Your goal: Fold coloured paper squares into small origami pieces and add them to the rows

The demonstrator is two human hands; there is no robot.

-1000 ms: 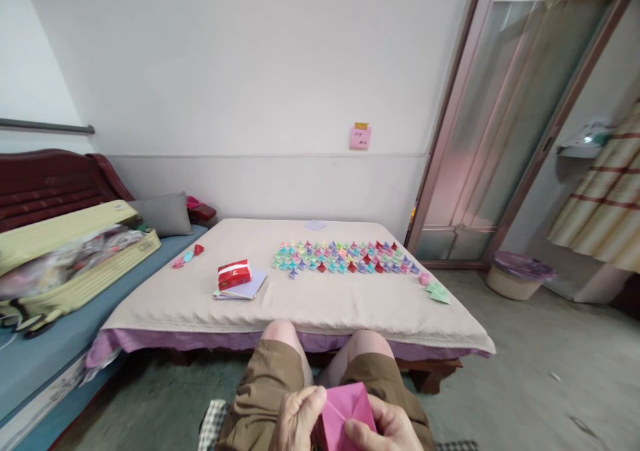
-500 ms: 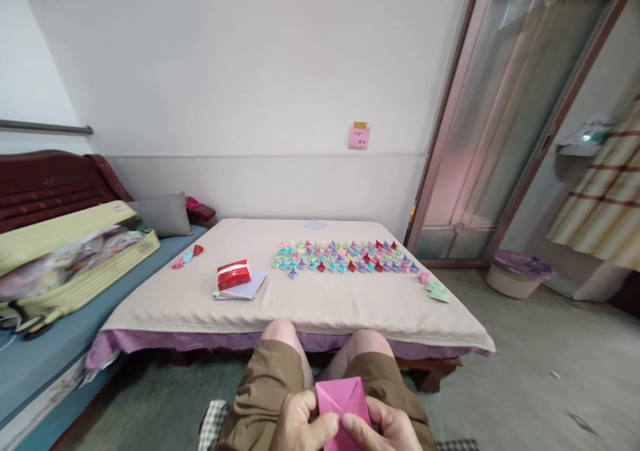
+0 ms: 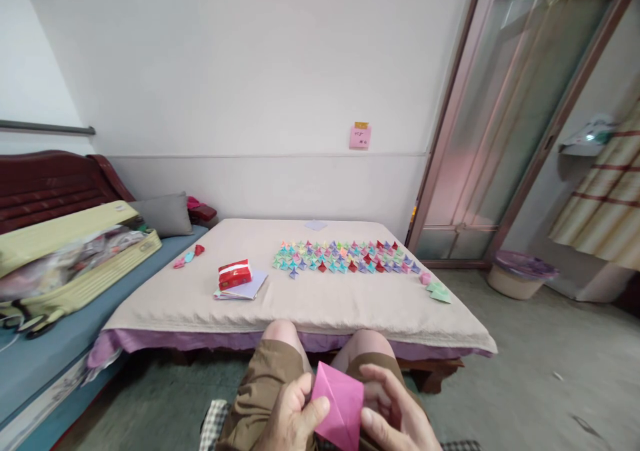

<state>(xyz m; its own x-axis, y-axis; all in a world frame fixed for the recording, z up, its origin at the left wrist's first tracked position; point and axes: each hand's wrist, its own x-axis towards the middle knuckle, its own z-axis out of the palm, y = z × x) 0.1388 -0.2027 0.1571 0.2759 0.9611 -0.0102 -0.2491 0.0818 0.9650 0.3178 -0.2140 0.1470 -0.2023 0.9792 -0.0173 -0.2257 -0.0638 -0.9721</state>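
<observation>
A folded pink paper (image 3: 341, 401) with crease lines is held over the lap, tilted. My left hand (image 3: 295, 414) grips its left side, thumb on top and fingers behind. At the paper's lower right edge is my right hand (image 3: 393, 414), its thumb touching the edge and its fingers curled around that side. Many small folded paper pieces (image 3: 345, 258) in several colours stand in rows on the covered table (image 3: 310, 304). Green folded papers (image 3: 439, 292) and a pink one (image 3: 425, 278) lie at the right.
A red packet (image 3: 235, 274) sits on a stack of paper sheets (image 3: 256, 284). Small red, blue and pink pieces lie at the table's left. An open yellow case (image 3: 135, 248) is on the bed at left. A bin (image 3: 517, 278) stands on the floor at right.
The pink paper has turned and tilted in my hands. My right hand has moved from its middle to its right edge, with the fingers lifted and more spread.
</observation>
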